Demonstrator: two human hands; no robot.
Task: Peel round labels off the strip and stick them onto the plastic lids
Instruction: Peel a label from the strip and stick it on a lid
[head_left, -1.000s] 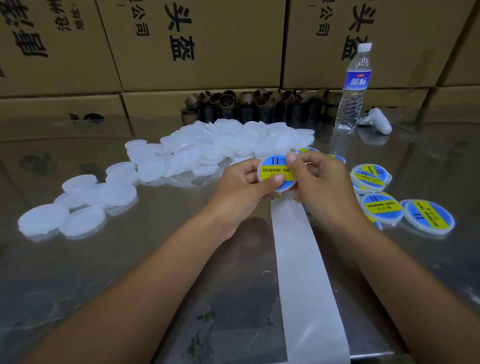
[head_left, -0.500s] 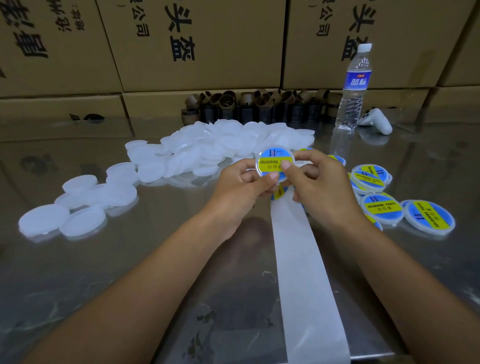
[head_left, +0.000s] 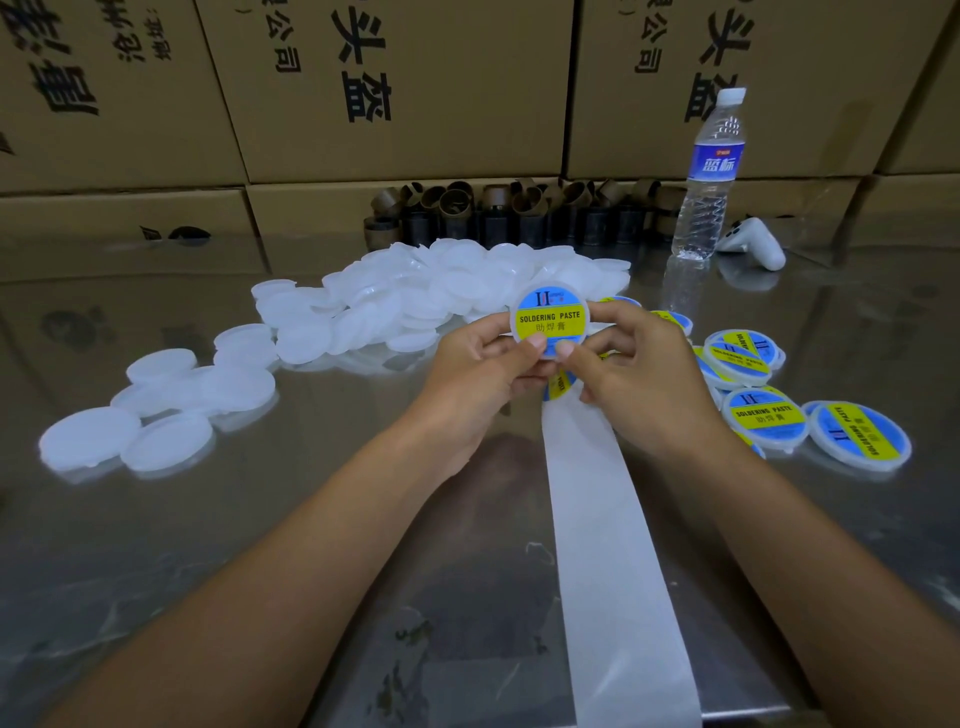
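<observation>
My left hand (head_left: 480, 371) and my right hand (head_left: 636, 371) together hold one white plastic lid (head_left: 549, 318) upright above the table, thumbs pressing its lower edge. A blue and yellow "SOLDERING PASTE" label covers its face. Under my hands the white backing strip (head_left: 605, 530) runs toward me, and one round label (head_left: 560, 385) on it shows between my hands. A heap of bare white lids (head_left: 415, 306) lies behind and to the left. Several labelled lids (head_left: 769, 415) lie to the right.
The shiny metal table (head_left: 260, 545) reflects the room. A water bottle (head_left: 709, 176) and a white controller (head_left: 756, 241) stand at the back right. Brown cardboard cores (head_left: 514, 213) line the back, in front of stacked cartons (head_left: 395, 88).
Both hands raised the labelled lid a little and tilted it upright, its face turned toward me. My thumbs have shifted down to its lower edge.
</observation>
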